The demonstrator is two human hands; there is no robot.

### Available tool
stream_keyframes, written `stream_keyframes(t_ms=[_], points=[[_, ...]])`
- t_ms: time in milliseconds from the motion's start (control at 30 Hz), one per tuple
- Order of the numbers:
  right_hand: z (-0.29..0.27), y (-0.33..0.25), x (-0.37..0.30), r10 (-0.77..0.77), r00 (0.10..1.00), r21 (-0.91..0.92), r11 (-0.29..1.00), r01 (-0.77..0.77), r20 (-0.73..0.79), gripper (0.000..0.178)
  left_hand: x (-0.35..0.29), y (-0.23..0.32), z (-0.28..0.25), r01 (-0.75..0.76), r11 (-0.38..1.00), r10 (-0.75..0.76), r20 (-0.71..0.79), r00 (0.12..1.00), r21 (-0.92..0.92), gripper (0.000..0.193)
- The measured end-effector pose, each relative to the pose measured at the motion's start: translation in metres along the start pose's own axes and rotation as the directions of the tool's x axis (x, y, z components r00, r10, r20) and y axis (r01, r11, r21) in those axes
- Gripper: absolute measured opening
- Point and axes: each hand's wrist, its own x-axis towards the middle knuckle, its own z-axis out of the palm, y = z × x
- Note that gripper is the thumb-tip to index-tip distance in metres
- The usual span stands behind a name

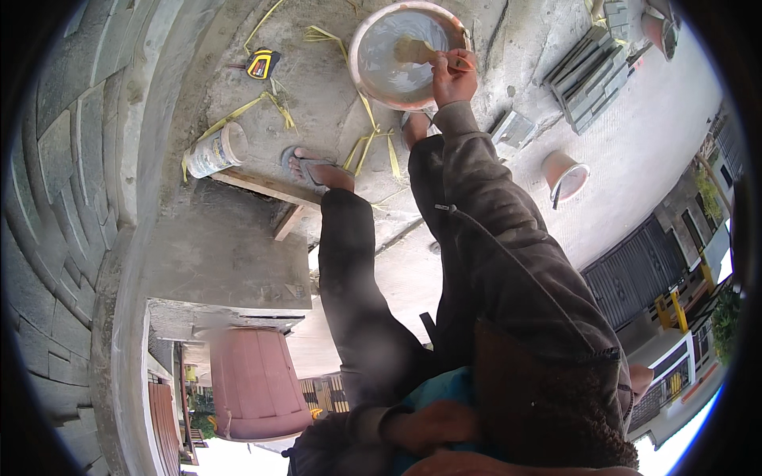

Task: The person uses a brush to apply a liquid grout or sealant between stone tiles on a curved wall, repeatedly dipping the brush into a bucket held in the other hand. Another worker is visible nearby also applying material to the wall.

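Note:
My right hand (454,79) is closed round the orange handle of a paintbrush (413,51). The brush's pale bristles meet the milky grey liquid inside a round, wide basin (367,82). Close to my body, my left hand (438,425) lies near some teal cloth (449,389); blur and shadow hide its fingers, and what it touches is unclear.
Stacked grey stone strips (586,78), a single tile (513,128) and a small bucket (565,176) stand to the right. Leftward are a yellow-black tape measure (260,63), a white pail (218,152) and a wooden plank (266,185). Yellow straps (370,136) litter the concrete.

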Motion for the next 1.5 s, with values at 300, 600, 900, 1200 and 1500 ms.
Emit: stream_keyframes(t_ms=[300, 600, 900, 1200, 1500], points=[[0.006, -0.032, -0.004, -0.007, 1.000, -0.067, 0.998, 0.007, -0.008, 0.013, 0.016, 0.046, -0.003, 0.065, 0.980, -0.057, -0.048, 0.997, 0.189, 0.021], [-0.010, -0.029, 0.002, 0.035, 0.999, -0.073, 0.997, -0.034, 0.009, 0.015, 0.000, 0.028, 0.019, 0.019, 0.962, -0.035, 0.054, 0.998, 0.274, 0.021], [-0.029, -0.020, -0.001, -0.080, 0.977, -0.125, 0.987, 0.106, 0.197, 0.011, 0.014, 0.040, 0.012, 0.222, 0.975, -0.221, 0.064, 0.973, -0.012, 0.028], [-0.035, -0.043, 0.006, -0.257, 0.964, -0.233, 0.935, 0.267, 0.072, 0.013, 0.009, 0.048, 0.013, 0.175, 0.913, -0.168, -0.053, 0.984, 0.367, 0.026], [-0.008, -0.034, 0.030, -0.153, 0.974, -0.194, 0.964, 0.185, 0.167, 0.018, 0.036, 0.033, 0.020, 0.138, 0.963, -0.123, -0.077, 0.989, 0.231, 0.028]])
